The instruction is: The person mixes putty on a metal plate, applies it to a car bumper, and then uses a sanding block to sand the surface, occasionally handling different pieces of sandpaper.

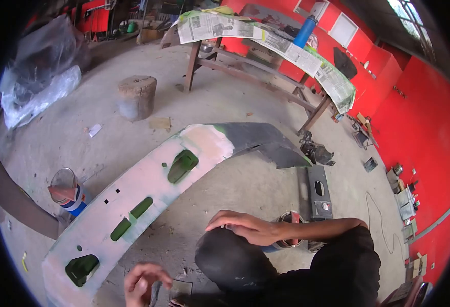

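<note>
A long curved car bumper stretches across the floor in front of me, coated in white and pinkish filler, with a bare dark-grey far end. Green shows through its cut-outs. My left hand is at the bottom, close to the bumper's near edge, its fingers loosely curved and apart with nothing visible in them. A small dark square sheet shows just right of it. On my dark-clad knee rests my right hand, palm down, fingers stretched out and holding nothing I can see.
A paint can topped by a reddish flat piece stands beyond the bumper; another can is beside my right forearm. Ahead are a round stump and a trestle with newspaper-covered panel. Plastic sheeting hangs at left.
</note>
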The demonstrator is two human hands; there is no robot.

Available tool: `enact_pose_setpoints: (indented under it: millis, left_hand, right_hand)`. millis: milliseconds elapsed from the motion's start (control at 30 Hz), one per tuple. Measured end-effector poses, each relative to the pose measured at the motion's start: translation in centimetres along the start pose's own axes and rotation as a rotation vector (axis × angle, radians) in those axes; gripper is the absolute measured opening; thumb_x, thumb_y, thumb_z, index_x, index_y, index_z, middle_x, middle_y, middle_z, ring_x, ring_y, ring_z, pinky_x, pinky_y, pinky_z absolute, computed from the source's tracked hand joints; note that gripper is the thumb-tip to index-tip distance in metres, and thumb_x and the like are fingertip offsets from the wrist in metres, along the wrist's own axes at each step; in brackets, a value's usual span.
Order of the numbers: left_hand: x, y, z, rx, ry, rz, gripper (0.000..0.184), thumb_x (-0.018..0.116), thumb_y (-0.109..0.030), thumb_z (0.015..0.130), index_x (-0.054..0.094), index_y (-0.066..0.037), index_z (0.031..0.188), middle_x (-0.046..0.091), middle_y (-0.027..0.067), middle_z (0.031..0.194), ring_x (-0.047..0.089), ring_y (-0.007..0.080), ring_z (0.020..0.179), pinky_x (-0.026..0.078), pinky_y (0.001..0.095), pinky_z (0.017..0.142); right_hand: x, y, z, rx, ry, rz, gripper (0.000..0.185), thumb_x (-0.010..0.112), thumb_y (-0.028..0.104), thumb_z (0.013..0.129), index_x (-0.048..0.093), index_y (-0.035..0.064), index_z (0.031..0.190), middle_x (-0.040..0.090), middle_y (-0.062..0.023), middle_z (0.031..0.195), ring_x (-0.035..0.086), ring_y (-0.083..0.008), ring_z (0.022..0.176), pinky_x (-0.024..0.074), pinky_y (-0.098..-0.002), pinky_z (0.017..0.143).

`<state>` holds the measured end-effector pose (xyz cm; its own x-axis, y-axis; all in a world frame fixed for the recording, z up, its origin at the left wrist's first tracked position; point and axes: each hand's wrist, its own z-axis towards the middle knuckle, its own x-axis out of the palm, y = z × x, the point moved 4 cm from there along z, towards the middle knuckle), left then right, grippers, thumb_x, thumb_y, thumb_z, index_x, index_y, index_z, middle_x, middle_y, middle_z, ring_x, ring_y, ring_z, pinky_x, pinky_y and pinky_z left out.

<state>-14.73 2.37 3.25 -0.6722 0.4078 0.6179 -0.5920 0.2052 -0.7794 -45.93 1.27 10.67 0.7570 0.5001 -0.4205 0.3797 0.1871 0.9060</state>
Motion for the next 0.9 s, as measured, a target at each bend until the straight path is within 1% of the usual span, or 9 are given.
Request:
enact_pose_setpoints:
  millis: [67,167,367,467,500,533,600,733,900]
  left_hand:
    - [-1.5,-2.3,-1.7,0.143,0.134,-0.117,0.042,0.069,-0.031,0.099,0.065,0.008,0.115,0.073,0.0211,0.084,0.072,0.0310,0.070,0.058,0.0392,0.070]
    - [-3.9,-5.1,-2.5,0.254,0.666,0.017,0.078,0.068,-0.058,0.094,0.061,0.009,0.135,0.069,0.0280,0.124,0.069,0.0460,0.112,0.054,0.0542,0.099]
    - [-3.9,-8.1,-1.1,0.124,0.780,0.410,0.061,0.078,-0.032,0.091,0.061,0.012,0.131,0.070,0.0297,0.119,0.072,0.0419,0.100,0.057,0.0484,0.090]
    - [-7.2,-9.0,-2.5,0.108,0.497,0.533,0.059,0.070,-0.037,0.097,0.061,0.009,0.134,0.070,0.0266,0.123,0.073,0.0331,0.102,0.059,0.0408,0.084]
    - [-6.8,-10.4,-1.3,0.117,0.309,0.727,0.037,0.074,-0.023,0.094,0.065,0.010,0.110,0.073,0.0224,0.081,0.072,0.0346,0.068,0.059,0.0416,0.074]
    - [-7.0,-10.6,-2.0,0.136,-0.094,0.948,0.032,0.077,-0.019,0.091,0.067,0.010,0.102,0.074,0.0214,0.087,0.073,0.0334,0.074,0.057,0.0399,0.078]
    - [-7.5,-11.6,-0.1,0.142,-0.347,1.144,0.021,0.071,-0.013,0.094,0.067,0.007,0.097,0.074,0.0176,0.094,0.073,0.0311,0.082,0.055,0.0375,0.081]
    - [-8.2,-14.8,2.6,0.099,-0.473,1.191,0.012,0.063,-0.003,0.098,0.070,0.003,0.106,0.073,0.0145,0.101,0.072,0.0311,0.094,0.055,0.0407,0.083]
    - [-7.5,-17.6,12.0,0.222,-0.221,1.520,0.025,0.071,-0.012,0.092,0.070,-0.001,0.114,0.071,0.0217,0.101,0.067,0.0446,0.092,0.052,0.0477,0.081]
  right_hand:
    - [0.6,0.1,0.9,-0.039,0.021,-0.066,0.033,0.050,0.014,0.105,0.061,0.0069,0.136,0.059,-0.0115,0.130,0.052,-0.0274,0.124,0.0373,-0.0422,0.111]
    - [0.7,0.9,2.8,-0.018,0.115,-0.118,0.035,0.052,0.021,0.105,0.063,0.0068,0.135,0.060,-0.0118,0.131,0.050,-0.0291,0.128,0.0344,-0.0445,0.115]
    - [1.3,-0.7,8.1,0.280,0.340,0.160,0.036,0.055,0.016,0.100,0.069,0.0071,0.132,0.066,-0.0103,0.129,0.056,-0.0257,0.125,0.0388,-0.0391,0.112]
    - [-0.7,-3.1,9.0,0.404,0.110,-0.035,0.026,0.058,0.013,0.102,0.074,0.0072,0.122,0.071,-0.0086,0.121,0.065,-0.0177,0.110,0.0499,-0.0334,0.098]
    - [-2.1,-3.7,8.9,0.413,0.003,-0.193,0.024,0.059,0.013,0.103,0.075,0.0070,0.121,0.073,-0.0085,0.118,0.066,-0.0165,0.107,0.0515,-0.0329,0.095]
    - [-3.8,-4.1,8.4,0.422,-0.109,-0.353,0.023,0.061,0.013,0.103,0.075,0.0069,0.119,0.074,-0.0083,0.116,0.068,-0.0154,0.104,0.0531,-0.0325,0.092]
    - [-8.0,-4.9,5.8,0.490,-0.318,-0.382,0.020,0.063,0.012,0.103,0.075,0.0069,0.117,0.077,-0.0076,0.106,0.072,-0.0151,0.093,0.0559,-0.0313,0.086]
    - [-16.6,1.2,1.8,0.476,-0.452,-0.628,0.021,0.060,0.010,0.105,0.072,0.0031,0.121,0.075,-0.0046,0.098,0.069,-0.0104,0.088,0.0556,-0.0284,0.080]
    - [-27.7,5.1,5.8,0.273,-0.601,-0.827,0.021,0.059,0.014,0.104,0.075,0.0031,0.114,0.077,-0.0066,0.096,0.069,-0.0122,0.086,0.0555,-0.0309,0.077]
